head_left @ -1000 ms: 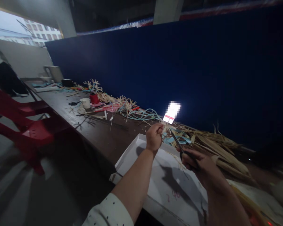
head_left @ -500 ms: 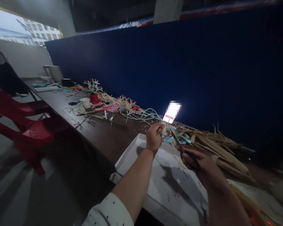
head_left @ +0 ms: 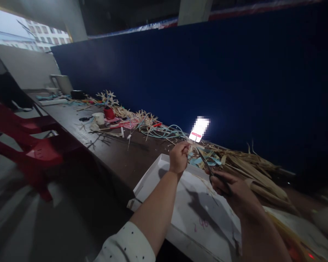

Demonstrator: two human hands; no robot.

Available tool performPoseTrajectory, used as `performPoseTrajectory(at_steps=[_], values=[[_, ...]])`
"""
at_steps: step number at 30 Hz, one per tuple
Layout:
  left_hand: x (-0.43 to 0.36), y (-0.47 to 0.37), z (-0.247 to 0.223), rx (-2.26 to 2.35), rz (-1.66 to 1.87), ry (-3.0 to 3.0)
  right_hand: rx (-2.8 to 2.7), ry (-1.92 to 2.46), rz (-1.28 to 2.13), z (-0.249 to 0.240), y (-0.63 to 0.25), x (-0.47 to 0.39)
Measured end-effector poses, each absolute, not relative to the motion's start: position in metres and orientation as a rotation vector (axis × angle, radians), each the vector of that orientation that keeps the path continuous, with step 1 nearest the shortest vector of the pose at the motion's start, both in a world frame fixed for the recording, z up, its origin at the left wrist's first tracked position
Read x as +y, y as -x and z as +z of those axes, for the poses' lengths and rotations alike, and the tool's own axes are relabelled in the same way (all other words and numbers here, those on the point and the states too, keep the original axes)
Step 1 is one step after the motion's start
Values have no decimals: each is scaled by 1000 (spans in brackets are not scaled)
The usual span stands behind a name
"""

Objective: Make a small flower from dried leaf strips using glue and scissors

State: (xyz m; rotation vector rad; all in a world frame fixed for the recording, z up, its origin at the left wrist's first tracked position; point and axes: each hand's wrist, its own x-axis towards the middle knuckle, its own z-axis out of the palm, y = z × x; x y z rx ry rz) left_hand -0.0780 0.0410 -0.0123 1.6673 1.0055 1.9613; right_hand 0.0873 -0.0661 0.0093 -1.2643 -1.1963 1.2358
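My right hand (head_left: 225, 185) is wrapped round the dark handles of a pair of scissors (head_left: 205, 160), whose blades point up and left toward my other hand. The fingers of my left hand (head_left: 179, 157) are pinched together near the blade tips. A small pale piece seems to be at those fingertips, too small to name. Beneath both hands lies a shallow white box lid (head_left: 186, 211) with red handwriting on it. Just beyond the fingertips a bright phone screen (head_left: 197, 135) leans upright. Light blue scraps (head_left: 207, 158) lie behind the blades.
Dried husks (head_left: 257, 171) spread along the right of the table (head_left: 117, 160). Blue cord (head_left: 166, 131), husk flowers (head_left: 108, 97), a red thread spool (head_left: 108, 112), a white cup (head_left: 98, 118) and other scissors (head_left: 85, 119) lie farther left. A red plastic chair (head_left: 43, 149) stands left; a dark blue panel (head_left: 207, 72) rises behind.
My hands and the scissors stay almost in place. The view has shifted very slightly, and the person at the far left edge has moved a little.
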Motion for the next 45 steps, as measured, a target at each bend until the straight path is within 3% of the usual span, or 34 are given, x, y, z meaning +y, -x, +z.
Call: performPoseTrajectory(at_steps=[45], values=[[42,80,-12,1009,1930,-1795,-1179,1353,1179,14,-83,-68]])
